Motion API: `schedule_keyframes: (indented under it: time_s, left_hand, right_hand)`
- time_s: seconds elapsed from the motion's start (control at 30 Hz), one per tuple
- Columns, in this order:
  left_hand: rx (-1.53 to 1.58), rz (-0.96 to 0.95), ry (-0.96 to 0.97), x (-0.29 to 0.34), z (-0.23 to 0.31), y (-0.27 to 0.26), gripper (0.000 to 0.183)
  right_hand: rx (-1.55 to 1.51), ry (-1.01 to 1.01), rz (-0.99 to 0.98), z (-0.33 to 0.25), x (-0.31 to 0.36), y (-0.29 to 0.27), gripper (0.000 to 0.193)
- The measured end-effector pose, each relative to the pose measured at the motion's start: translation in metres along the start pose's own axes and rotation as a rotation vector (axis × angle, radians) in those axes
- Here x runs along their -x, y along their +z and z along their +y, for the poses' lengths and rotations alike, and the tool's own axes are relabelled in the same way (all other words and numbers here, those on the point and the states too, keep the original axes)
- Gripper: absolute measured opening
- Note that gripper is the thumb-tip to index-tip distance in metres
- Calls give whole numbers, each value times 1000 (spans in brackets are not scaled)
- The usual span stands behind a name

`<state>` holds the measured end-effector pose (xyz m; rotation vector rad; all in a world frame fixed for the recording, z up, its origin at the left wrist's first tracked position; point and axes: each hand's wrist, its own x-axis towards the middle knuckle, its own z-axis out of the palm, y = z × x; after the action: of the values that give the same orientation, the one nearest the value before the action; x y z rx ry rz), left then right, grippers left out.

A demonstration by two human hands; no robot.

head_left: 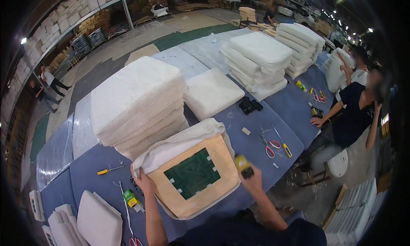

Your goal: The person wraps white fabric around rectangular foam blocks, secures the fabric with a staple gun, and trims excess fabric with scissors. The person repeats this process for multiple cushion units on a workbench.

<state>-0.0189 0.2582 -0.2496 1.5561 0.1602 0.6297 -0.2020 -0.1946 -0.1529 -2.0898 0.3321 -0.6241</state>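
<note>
Padded seat [192, 175] is laid wood-side up on the desk [273, 118]; its fabric edge [148, 161] is gripped by left fingers [138, 172], a blurred yellow-black tool [242, 162] by right fingers [256, 171]; cover-fitting seems underway, steady tension next called for.

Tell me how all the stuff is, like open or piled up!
Left hand: holding the cushion
Right hand: closed around a blurred tool
Cushion: wooden side up
White cover: loose along its far edge
Big cushion stack: piled up
Box left of cushion: seems open, strips showing
Scissors right of cushion: lying flat
Screwdriver beside them: lying flat
</note>
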Motion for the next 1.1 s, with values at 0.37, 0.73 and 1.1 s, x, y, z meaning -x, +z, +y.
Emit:
schedule_keyframes:
  time_s: [0.37, 0.73, 1.1]
  left_hand:
    - [-16, -239, 88, 144, 176, -97, 71]
    - [-253, -1388, -83, 44, 292, 40, 62]
    - [-371, -1638, -186, -7, 227, 226, 64]
  right_hand:
    - [-180, -427, 148, -110, -88, -51, 31]
    - [-404, 213, -137, 22, 89, -24, 28]
    - [-424, -141, -139, 17, 72, 24, 47]
